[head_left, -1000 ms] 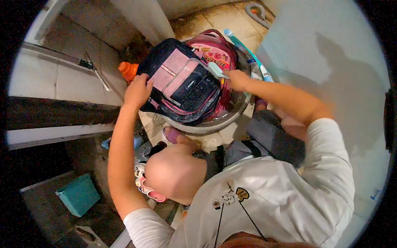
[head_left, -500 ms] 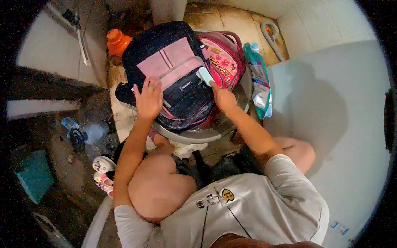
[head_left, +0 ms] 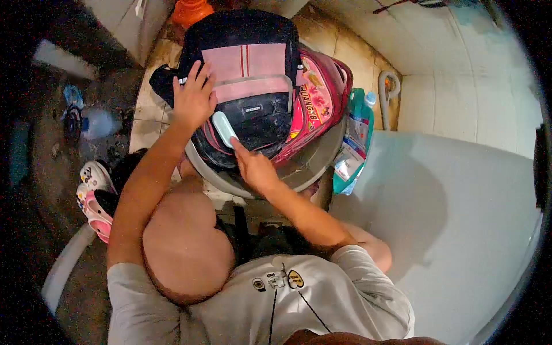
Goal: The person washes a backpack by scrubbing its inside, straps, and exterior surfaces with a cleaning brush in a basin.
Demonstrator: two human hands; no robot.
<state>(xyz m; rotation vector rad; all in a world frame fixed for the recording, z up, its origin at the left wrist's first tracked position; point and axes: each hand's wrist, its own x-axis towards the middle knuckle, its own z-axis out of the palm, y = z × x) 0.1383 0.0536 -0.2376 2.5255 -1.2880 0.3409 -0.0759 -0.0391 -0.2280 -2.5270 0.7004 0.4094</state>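
A black backpack (head_left: 261,125) with a pink panel lies on a grey tub (head_left: 330,167), its lower part looking wet. My left hand (head_left: 194,99) rests on the backpack's left side, fingers spread. In my right hand (head_left: 254,169) is a pale mint-coloured brush (head_left: 222,127), gripped by its near end and laid against the lower left front of the backpack. The brush's underside is hidden. Partly beneath the backpack, on its right, a red and pink school bag (head_left: 320,95) with a printed front also sits in the tub.
A teal detergent bottle (head_left: 357,146) stands right of the tub, beside a smooth pale surface (head_left: 397,241). A grey hose (head_left: 386,106) bends near the wall. An orange container (head_left: 190,12) is at the back. Decorated clogs (head_left: 95,184) and a clear bottle (head_left: 100,125) lie left.
My right hand has carried the brush from the backpack's right edge to its lower left. My left hand stays on the left side. The whole view has shifted and turned somewhat.
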